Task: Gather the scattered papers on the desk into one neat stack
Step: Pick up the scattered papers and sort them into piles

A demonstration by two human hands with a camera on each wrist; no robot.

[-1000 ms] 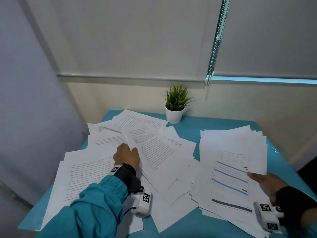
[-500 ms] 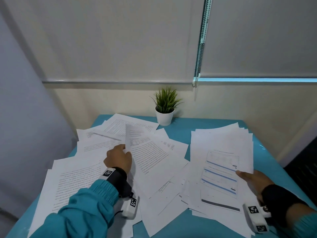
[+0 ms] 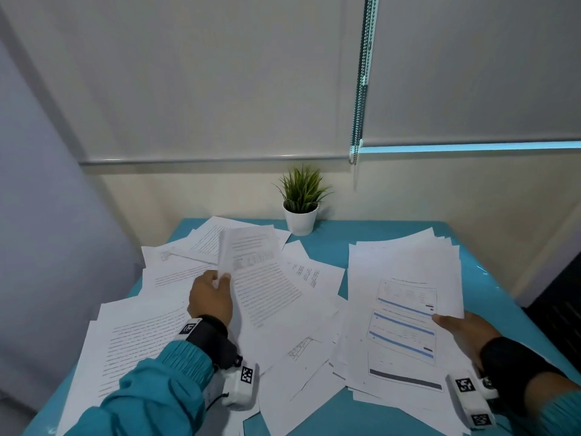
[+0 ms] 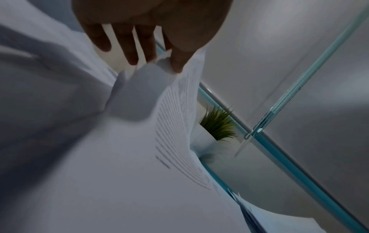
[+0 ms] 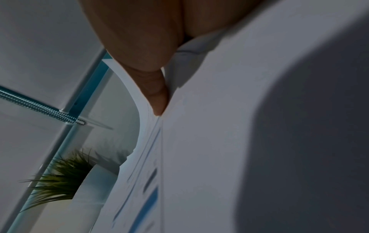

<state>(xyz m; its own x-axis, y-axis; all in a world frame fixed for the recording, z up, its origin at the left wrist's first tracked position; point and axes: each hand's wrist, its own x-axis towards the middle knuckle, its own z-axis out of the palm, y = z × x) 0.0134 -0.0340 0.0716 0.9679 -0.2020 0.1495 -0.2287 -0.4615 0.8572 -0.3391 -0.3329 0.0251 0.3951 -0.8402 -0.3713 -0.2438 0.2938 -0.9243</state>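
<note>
A: Left half of teal desk (image 3: 393,237)?
B: Loose printed papers (image 3: 138,338) fanned and overlapping. Left hand (image 3: 211,298) pinching the near edge of one text sheet (image 3: 261,278), thumb above, fingers below; edge lifted and curled, far part resting on the pile. Same pinch seen in the left wrist view at a bent corner (image 4: 139,91).

A: Right half?
B: Rough stack of papers (image 3: 405,278), edges uneven, topped by a form with blue bars (image 3: 405,328). Right hand (image 3: 465,332) gripping the stack's right edge; thumb (image 5: 153,88) wedged between sheets, the upper ones bowed upward.

A: Any containers?
B: One only: white pot (image 3: 300,219) at the desk's far edge by the wall, holding a spiky green plant (image 3: 301,187); just beside the far loose sheets, well apart from the stack.

A: Background?
B: Lowered roller blinds (image 3: 220,73), bead chain (image 3: 361,83) hanging between them.
</note>
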